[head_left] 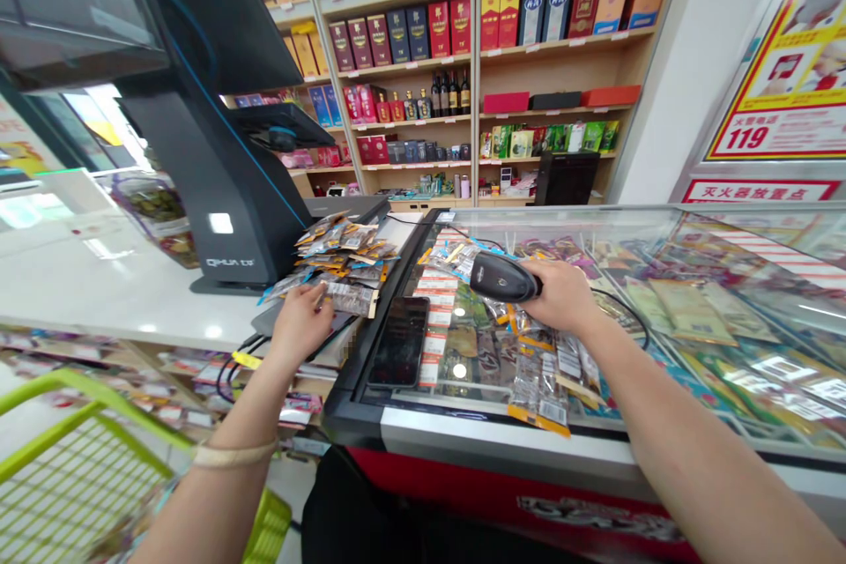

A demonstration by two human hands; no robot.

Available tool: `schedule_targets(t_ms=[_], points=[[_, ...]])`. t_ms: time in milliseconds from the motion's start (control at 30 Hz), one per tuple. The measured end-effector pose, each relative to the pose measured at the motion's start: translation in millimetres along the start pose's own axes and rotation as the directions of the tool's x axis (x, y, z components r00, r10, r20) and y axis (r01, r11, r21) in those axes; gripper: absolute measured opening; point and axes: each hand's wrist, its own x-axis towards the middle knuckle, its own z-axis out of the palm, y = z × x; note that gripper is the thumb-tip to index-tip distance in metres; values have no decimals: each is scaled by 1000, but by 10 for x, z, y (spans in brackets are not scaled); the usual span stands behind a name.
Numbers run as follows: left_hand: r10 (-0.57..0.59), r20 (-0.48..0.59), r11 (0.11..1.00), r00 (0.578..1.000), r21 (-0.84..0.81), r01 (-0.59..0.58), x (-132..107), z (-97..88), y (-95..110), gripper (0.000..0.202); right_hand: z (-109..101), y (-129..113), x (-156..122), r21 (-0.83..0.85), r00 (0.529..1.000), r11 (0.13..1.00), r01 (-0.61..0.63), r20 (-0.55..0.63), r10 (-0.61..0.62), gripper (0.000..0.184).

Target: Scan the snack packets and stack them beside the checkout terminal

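Note:
My right hand (561, 295) is wrapped round the handle of a black barcode scanner (502, 276), its head pointing left above the glass-topped freezer. My left hand (305, 317) has its fingers curled at the left end of a small snack packet (352, 298), whose barcode side faces up. This packet lies at the front of a heap of similar packets (340, 242) beside the till. More packets (538, 379) are scattered on the freezer glass under and around my right hand; the scanner and forearm hide part of them.
A phone (399, 342) lies on the freezer's left edge. The dark till stand (228, 194) rises from a white counter (99, 282) at left. A green shopping cart (85, 441) stands at lower left. Shelves of boxes and bottles (410, 35) line the back wall. The scanner's cable (625, 304) loops right.

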Motion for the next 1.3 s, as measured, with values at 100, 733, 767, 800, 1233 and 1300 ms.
schedule_targets(t_ms=[100,733,767,800,1233,1300], points=[[5,33,1000,999,22,-6,10,8,-57,53,3,2,0,-5,1000,1000,-1,-10,1,24],[592,333,784,734,-451,-427,-877,-109,1568,35,-18,14,26,22,998,999,-28,-52,29,19],[620,368,768,693,-464,-441,-1000,-56,1732,39,-21,12,27,21,998,999,-32,-53,33,20],[628,395,767,670,-461,-447,-1116,-8,1884,44,-23,11,29,21,998,999,-37,-52,38,20],[430,428,898,795,-297,-326,-1310,271,2033,62,-24,16,38,0,999,999,-38,-22,38,21],[399,430,907,810,-314,-280,-1283,255,1948,59,-14,18,35,-5,999,999,-33,-27,33,20]])
